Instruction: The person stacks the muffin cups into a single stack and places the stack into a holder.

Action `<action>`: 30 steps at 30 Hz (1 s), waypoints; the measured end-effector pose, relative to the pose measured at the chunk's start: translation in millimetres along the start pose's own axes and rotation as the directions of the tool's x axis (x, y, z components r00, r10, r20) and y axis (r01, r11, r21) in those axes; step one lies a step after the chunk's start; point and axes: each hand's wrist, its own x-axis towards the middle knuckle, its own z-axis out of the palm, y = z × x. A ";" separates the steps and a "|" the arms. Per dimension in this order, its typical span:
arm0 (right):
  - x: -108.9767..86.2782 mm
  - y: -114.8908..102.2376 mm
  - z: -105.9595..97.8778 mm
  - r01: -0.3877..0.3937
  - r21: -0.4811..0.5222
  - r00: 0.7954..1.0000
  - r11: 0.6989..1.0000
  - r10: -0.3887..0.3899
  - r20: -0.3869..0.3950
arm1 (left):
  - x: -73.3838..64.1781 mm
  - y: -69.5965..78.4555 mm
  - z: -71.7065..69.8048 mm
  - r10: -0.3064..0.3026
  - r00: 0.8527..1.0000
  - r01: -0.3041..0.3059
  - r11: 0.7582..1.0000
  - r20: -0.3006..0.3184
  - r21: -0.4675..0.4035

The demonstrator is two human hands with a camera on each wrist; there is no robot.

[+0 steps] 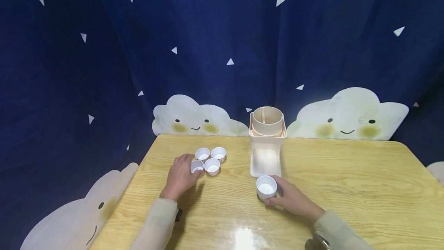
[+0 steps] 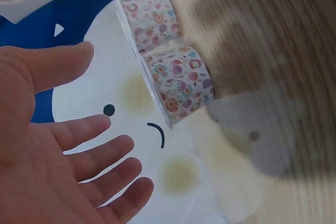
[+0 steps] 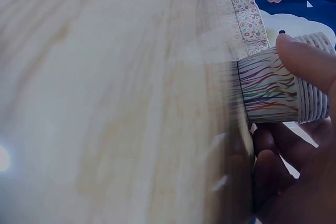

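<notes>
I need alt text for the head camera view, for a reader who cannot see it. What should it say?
A person's right hand holds a stack of paper cups on a wooden table, in front of a cream cup dispenser. The left hand rests beside four small paper cups clustered together. A dark blue curtain with smiling clouds hangs behind.

On the tabletop [image 1: 347, 188], the dispenser [image 1: 267, 146] stands at 12 o'clock of centre, blocking straight passage between the two sides. At 10 o'clock, four small cups [image 1: 209, 160] sit bunched, touching, just beside the left hand [image 1: 180, 176]. The striped cup stack [image 1: 266, 187] stands just before the dispenser's mouth at 6 o'clock of it. From 1 to 5 o'clock the wood lies bare.
</notes>
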 end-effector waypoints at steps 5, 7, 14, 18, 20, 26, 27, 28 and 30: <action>-0.7 0.2 0.0 0.016 -0.003 1.000 1.000 -0.016 0.000 | 1.8 -4.8 2.8 -0.031 0.997 0.031 0.999 0.064 0.010; -0.9 0.2 -0.1 0.015 0.000 1.000 1.000 -0.015 0.003 | 2.0 -6.7 4.5 -0.039 0.996 0.038 0.999 0.081 0.012; -1.4 -0.1 -0.4 0.002 0.009 1.000 1.000 -0.002 0.004 | 4.7 -9.2 9.2 -0.052 0.993 0.052 0.999 0.103 0.008; -1.6 -0.5 -0.1 0.009 -0.001 1.000 1.000 -0.009 -0.004 | 7.2 -8.8 10.7 -0.063 0.992 0.062 0.998 0.113 0.009; -1.3 -1.0 0.2 0.008 -0.006 1.000 1.000 -0.008 -0.006 | 8.0 -9.3 11.9 -0.074 0.990 0.074 0.997 0.120 0.009; -0.7 -1.4 0.2 0.004 0.001 1.000 1.000 -0.004 0.000 | 10.7 -11.8 16.9 -0.106 0.985 0.105 0.994 0.136 0.012; -0.7 -1.4 0.1 0.004 0.004 1.000 1.000 -0.004 0.001 | 11.1 -12.2 17.6 -0.107 0.985 0.107 0.994 0.137 0.010; -0.7 -1.3 0.0 0.003 0.004 1.000 1.000 -0.003 0.000 | 11.3 -12.4 18.3 -0.108 0.985 0.108 0.994 0.138 0.007; -0.9 -1.2 -0.3 0.004 0.004 1.000 1.000 -0.004 0.000 | 11.4 -12.7 19.0 -0.108 0.984 0.109 0.994 0.139 0.004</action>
